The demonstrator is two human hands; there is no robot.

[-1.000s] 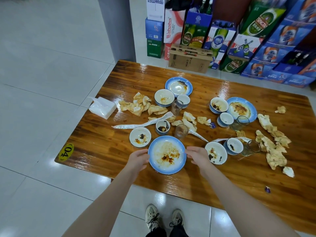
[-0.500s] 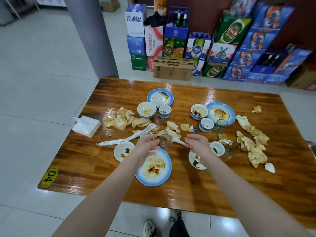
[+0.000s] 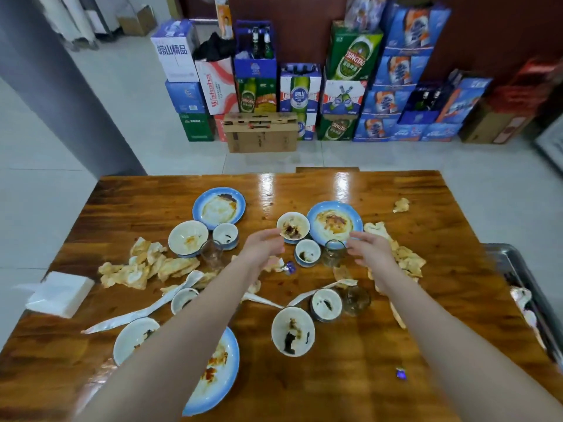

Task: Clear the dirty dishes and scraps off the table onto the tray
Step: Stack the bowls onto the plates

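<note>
Dirty blue-rimmed plates, white bowls, small cups, glasses and crumpled napkins are scattered over the wooden table (image 3: 426, 345). My left hand (image 3: 264, 246) reaches over the middle with relaxed fingers, its fingertips close to a soiled bowl (image 3: 293, 227). My right hand (image 3: 367, 248) hovers open just right of a drinking glass (image 3: 334, 253), below the far right plate (image 3: 334, 224). Neither hand holds anything. A metal tray (image 3: 518, 269) shows at the table's right edge. My left forearm covers part of the near plate (image 3: 217, 376).
Stacked beer and drink cartons (image 3: 304, 95) line the wall beyond the table. A grey pillar (image 3: 61, 102) stands at the far left. A pack of white tissues (image 3: 59, 293) lies on the left table edge. Crumpled napkins (image 3: 405, 260) pile up beside my right hand.
Both hands have left the near plate and moved forward across the table to the far bowl and glass. The view has tilted up and moved closer.
</note>
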